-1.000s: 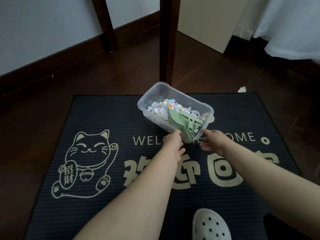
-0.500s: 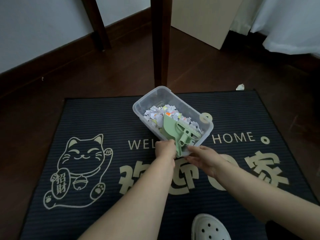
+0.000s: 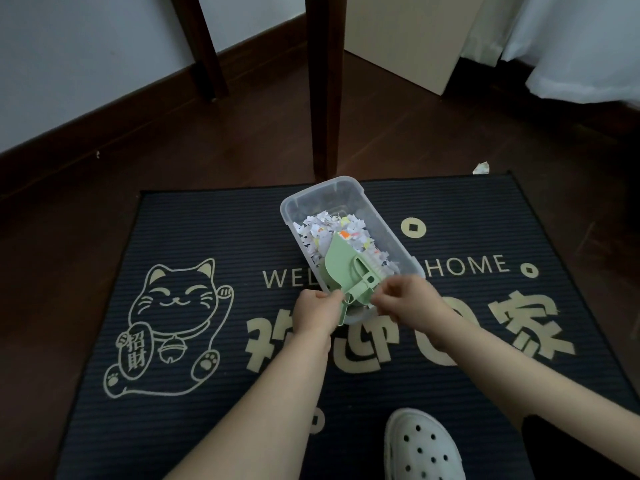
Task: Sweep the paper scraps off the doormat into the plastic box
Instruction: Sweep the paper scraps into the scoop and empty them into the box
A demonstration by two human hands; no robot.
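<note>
A clear plastic box [image 3: 372, 211] stands on the dark doormat [image 3: 207, 237], at the word WELCOME. It holds a heap of paper scraps [image 3: 327, 230]. A green dustpan [image 3: 341, 268] with a small brush lies slanted on the scraps, and its handle sticks out over the near rim. My left hand [image 3: 317, 313] grips the box's near left corner beside that handle. My right hand [image 3: 410, 303] covers the near right corner with its fingers curled at the rim and handle. I see no loose scraps on the mat.
One scrap [image 3: 481, 168] lies on the wooden floor just past the mat's far right corner. A dark table leg [image 3: 325, 88] stands right behind the box, another [image 3: 204, 46] by the wall. A cream board [image 3: 408, 36] and white curtain [image 3: 571, 46] are behind. My white clog [image 3: 422, 448] rests on the mat's near edge.
The box has turned and slid left and toward me under both hands, which uncovers a coin mark on the mat. My hands have closed in on its near end.
</note>
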